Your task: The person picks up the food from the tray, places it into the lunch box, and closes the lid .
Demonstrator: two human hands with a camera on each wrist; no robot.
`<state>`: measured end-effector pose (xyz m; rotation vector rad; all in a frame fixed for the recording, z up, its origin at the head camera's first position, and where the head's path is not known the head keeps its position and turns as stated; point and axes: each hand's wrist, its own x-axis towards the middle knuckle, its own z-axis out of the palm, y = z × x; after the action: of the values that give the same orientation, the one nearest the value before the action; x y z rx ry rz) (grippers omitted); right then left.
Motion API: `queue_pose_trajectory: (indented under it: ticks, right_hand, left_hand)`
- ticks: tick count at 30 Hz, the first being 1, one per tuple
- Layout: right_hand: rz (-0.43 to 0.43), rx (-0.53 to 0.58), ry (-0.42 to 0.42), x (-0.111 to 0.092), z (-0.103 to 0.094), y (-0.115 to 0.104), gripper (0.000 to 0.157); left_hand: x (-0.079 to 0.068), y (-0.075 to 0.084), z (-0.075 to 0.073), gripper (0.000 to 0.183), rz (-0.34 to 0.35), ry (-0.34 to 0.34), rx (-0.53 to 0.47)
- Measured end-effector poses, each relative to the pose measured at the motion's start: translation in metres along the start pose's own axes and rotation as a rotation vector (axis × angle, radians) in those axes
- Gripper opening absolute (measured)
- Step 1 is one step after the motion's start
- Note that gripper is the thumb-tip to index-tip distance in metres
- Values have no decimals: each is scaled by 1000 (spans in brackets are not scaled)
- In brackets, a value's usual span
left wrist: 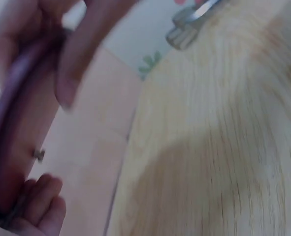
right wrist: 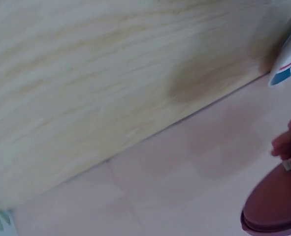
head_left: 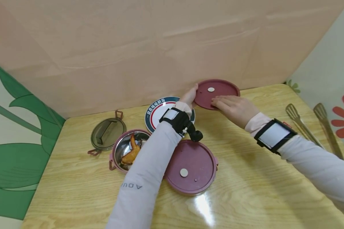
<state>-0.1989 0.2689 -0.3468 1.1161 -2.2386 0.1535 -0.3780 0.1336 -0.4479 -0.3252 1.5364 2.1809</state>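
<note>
A round dark red lid (head_left: 218, 101) with a white disc on its face is held up at the back of the table. My left hand (head_left: 189, 95) grips its left edge, with fingers (left wrist: 42, 201) curled under the rim. From the right, my right hand (head_left: 235, 108) grips the lid too, fingers over its face and thumb (left wrist: 69, 88) on the other side of the rim. The underside shows a small knob (left wrist: 38, 155). Nearer me, a pot covered by a similar dark red lid (head_left: 193, 163) sits partly under my left forearm.
Left of it stands an uncovered steel pot (head_left: 123, 140) holding a fried chicken wing (head_left: 131, 153). A brownish see-through lid (head_left: 110, 136) lies farther left. A plate (head_left: 154, 109) is partly behind my left wrist. Two slotted turners (head_left: 299, 122) lie at the right edge.
</note>
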Motion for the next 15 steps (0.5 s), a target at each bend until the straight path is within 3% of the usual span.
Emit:
queue_pose_trajectory:
  ticks: [2, 3, 5, 7, 9, 12, 15]
  right_hand:
    - [36, 52, 1, 1, 1, -2, 26]
    - [65, 79, 5, 2, 1, -4, 33]
    - [139, 132, 19, 3, 0, -7, 49]
    - [249, 194, 47, 5, -2, -11, 54]
    - [417, 264, 103, 7, -6, -15, 48]
    - [722, 441, 221, 13, -13, -20, 45]
    - [1008, 640, 294, 20, -21, -22, 49]
  left_hand:
    - [-11, 5, -2, 34, 28, 42, -15]
    - [-21, 9, -4, 35, 37, 51, -22]
    - [-49, 19, -6, 35, 76, 98, -49]
    - [-91, 36, -4, 38, 98, 164, -84]
    - [-130, 50, -2, 39, 122, 206, -125]
    - [-175, 66, 2, 37, 172, 275, -149]
    - [-200, 69, 2, 38, 213, 280, -181]
